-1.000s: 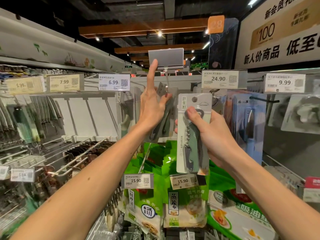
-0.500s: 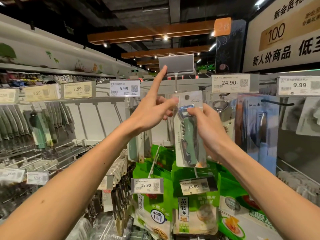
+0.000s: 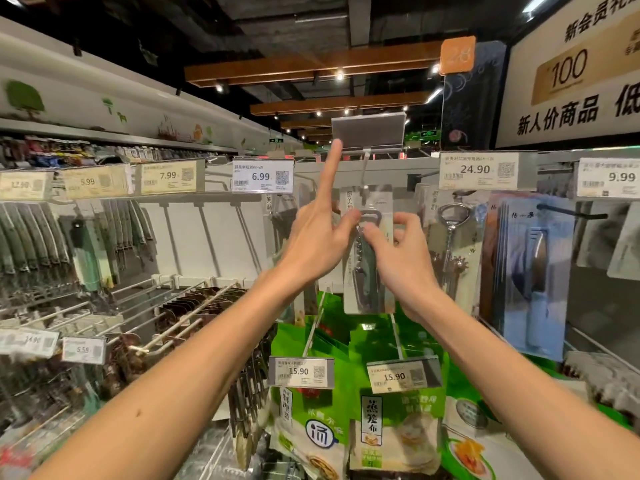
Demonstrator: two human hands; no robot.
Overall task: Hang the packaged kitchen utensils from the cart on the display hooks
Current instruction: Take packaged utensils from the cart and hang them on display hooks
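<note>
My right hand (image 3: 398, 258) was loosely open, fingertips just touching the carded corkscrew pack (image 3: 369, 251) at its green handle, while my left hand (image 3: 315, 244) gripped nothing, thumb against the pack's upper left and forefinger lifting the flipped-up label holder (image 3: 369, 135) at twelve o'clock. The pack already seemed to hang on the display hook (image 3: 363, 174). I judged the step wanted a gentle push back, then lowering the label.
</note>
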